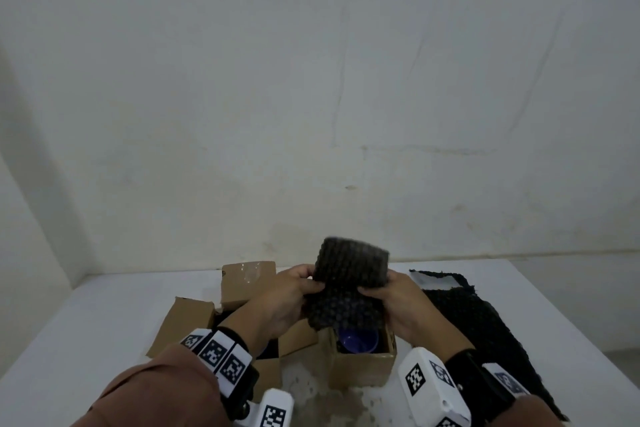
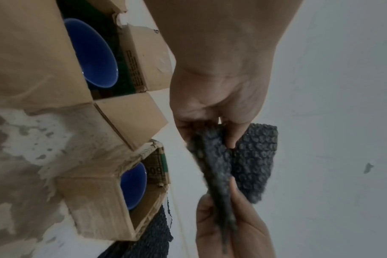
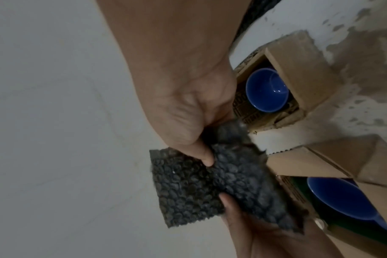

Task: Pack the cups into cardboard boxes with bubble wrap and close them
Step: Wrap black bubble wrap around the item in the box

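Nearest the head camera are two wrist units, white blocks with black square markers, strapped on at 7 and 5 o'clock of the view. Beyond them the left hand (image 1: 277, 295) and right hand (image 1: 401, 302) each pinch one side of a dark, pebbled sheet of bubble wrap (image 1: 349, 274), thumb on the near face and fingers (image 2: 232, 134) curled behind; the sheet is bent, its upper half standing up and its lower half hanging over the box below. That box (image 1: 360, 367) is plain brown cardboard, square, open at the top, with a round glossy blue cup (image 1: 358, 340) sitting inside; the wrap hangs just above the cup, and whether they touch cannot be told. A second open box (image 1: 266, 367) lies at 9 o'clock of the first, flaps splayed, and the wrist views show a second blue cup (image 2: 93, 54) in it. A third box (image 1: 247, 282), shut and taped with clear tape, stands at 11 o'clock behind them. At 3 o'clock a long strip of black bubble wrap (image 1: 485, 329) lies flat on the white worktop (image 1: 86, 322), whose surface is worn to grey patches beside the boxes. Three boxes, two cups seen.
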`<state>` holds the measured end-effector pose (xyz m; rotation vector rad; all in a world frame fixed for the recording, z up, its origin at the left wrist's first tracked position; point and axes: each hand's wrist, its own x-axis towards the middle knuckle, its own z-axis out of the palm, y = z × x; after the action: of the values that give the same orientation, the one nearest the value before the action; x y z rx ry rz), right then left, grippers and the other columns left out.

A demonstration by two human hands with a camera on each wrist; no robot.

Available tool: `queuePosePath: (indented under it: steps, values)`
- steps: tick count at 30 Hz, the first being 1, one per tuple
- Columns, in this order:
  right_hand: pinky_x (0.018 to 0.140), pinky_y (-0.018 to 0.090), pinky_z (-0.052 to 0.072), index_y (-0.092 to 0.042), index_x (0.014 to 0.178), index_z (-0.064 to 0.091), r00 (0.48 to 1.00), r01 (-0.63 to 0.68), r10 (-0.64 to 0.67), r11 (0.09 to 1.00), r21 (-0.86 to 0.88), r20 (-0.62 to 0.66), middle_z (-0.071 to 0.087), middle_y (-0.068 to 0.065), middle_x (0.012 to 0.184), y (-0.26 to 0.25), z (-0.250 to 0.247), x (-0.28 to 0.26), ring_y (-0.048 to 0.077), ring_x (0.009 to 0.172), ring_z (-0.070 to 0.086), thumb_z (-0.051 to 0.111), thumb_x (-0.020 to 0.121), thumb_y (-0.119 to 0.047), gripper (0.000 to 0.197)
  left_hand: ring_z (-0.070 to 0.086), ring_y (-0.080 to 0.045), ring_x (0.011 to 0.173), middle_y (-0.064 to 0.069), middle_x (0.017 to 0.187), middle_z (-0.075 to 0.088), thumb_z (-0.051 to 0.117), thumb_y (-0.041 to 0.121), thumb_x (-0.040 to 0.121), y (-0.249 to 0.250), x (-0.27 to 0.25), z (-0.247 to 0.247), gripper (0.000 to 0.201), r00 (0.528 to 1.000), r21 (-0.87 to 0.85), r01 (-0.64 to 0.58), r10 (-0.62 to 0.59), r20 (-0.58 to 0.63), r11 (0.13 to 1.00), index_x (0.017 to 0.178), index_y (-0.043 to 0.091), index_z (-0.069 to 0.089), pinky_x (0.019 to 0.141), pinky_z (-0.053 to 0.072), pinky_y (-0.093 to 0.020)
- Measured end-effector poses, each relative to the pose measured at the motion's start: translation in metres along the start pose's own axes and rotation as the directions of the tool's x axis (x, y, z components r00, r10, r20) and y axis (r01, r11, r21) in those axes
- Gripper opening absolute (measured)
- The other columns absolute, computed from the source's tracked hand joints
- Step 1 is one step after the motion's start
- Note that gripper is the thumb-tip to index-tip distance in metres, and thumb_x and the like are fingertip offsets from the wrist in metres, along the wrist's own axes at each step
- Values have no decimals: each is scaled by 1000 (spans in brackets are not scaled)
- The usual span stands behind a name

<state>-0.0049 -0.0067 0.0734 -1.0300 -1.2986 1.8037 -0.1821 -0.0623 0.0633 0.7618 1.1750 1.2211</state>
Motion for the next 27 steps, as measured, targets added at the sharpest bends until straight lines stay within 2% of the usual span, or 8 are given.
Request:
queuePosePath:
  steps: [4,7,10,14,19,21,24,27]
  values:
    - [67,32,57,5,77,67,999,14,-13,999,-48,36,67,20,94,-8,-9,-5,30,89,64,35,86,11,34,57,-26,82,-13,89,62,36,4,91,3,-1,-5,30,998,-28,56,-55,28,998,75,7,61,65,51,-33]
    - [82,37,53,4,81,69,997,17,-12,998,-63,79,65,17,97,-11,-20,-3,29,99,58,35,90,-2,36,59,-24,87,-9,91,63,52,19,93,5,3,-3,16,992,64,79,-85,97,995,83,9,60,72,51,-33]
    - [93,43,47,-10,95,70,995,19,7,967,-254,102,63,10,102,-12,-27,5,27,104,56,52,89,-8,18,57,-24,88,-12,94,58,60,-6,85,1,12,3,21,997,166,26,-36,62,986,93,11,53,69,50,-31]
    - [92,40,49,-36,110,58,980,33,52,908,-418,191,54,10,110,0,-45,21,33,110,54,59,76,12,59,57,-28,97,-13,101,58,55,-14,82,-7,19,11,43,1000,195,-1,-1,6,981,113,16,47,73,53,-34]
    - [65,22,56,-23,78,70,995,94,-53,795,-599,86,66,3,90,10,-56,25,18,79,62,54,80,14,40,57,-19,75,-6,83,60,50,-14,85,-25,25,20,29,995,430,-44,77,-60,902,77,12,60,58,50,-26]
    - [59,23,55,-24,68,68,995,94,-50,731,-675,85,66,1,82,17,-61,27,16,72,60,49,80,15,45,57,-12,74,1,83,60,47,-9,88,-31,27,23,29,994,604,-71,107,-24,793,78,13,62,57,50,-18]
    - [75,40,54,-26,73,71,990,101,21,601,-793,143,69,9,93,26,-70,32,27,81,61,51,82,5,38,53,-8,79,1,96,63,46,-1,89,-37,31,25,28,989,861,-147,101,112,487,95,16,68,64,44,-14]
    - [79,28,49,-16,87,75,977,92,103,592,-801,188,66,3,95,28,-74,31,16,86,61,59,76,-21,21,55,-14,95,0,116,59,55,17,89,-43,33,26,22,980,932,-187,-9,200,312,107,18,67,81,47,-26]
